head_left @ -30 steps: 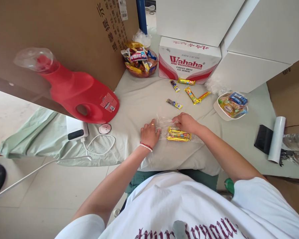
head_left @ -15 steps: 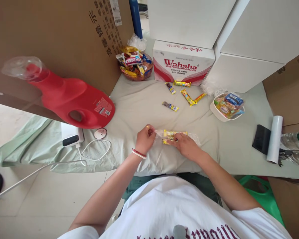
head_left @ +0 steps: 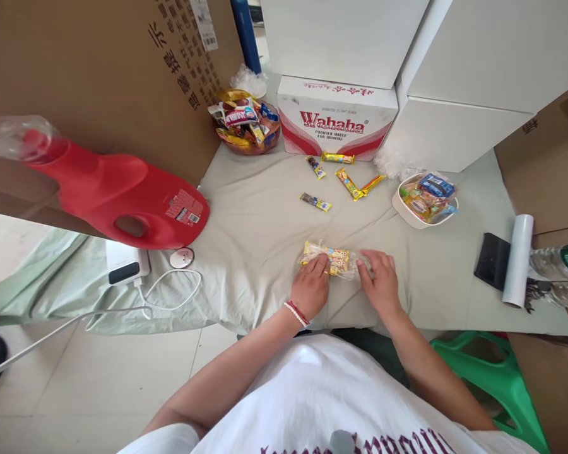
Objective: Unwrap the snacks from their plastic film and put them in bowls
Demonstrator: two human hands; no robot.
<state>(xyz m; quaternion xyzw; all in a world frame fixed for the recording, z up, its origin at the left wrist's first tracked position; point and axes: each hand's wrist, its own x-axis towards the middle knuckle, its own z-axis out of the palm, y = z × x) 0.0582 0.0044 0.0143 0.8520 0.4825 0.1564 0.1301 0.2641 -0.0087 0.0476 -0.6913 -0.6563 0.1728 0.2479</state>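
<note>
Several yellow-wrapped snack bars (head_left: 338,257) lie side by side inside a crumpled clear plastic bag (head_left: 351,272) near the front of the cloth-covered table. My left hand (head_left: 311,287) rests on the bag and bars, its fingers lying flat across their left part. A red and white bracelet is on that wrist. At the bag's right end, my right hand (head_left: 381,280) pinches the loose plastic between thumb and fingers. Further back lie loose yellow bars (head_left: 348,184) and two dark-and-yellow bars (head_left: 315,202), apart from both hands.
A snack-filled bowl (head_left: 250,146) stands at back left, and a white tub of snacks (head_left: 409,214) at right. A Wahaha carton (head_left: 338,123) borders the back. On the left are a red jug (head_left: 137,195) and a white power bank (head_left: 125,261); a plastic roll (head_left: 518,261) lies right.
My left hand has moved right, from the bag's left end onto the bars. My right hand has left the bars for the bag's right end. The plastic now covers more of the bars.
</note>
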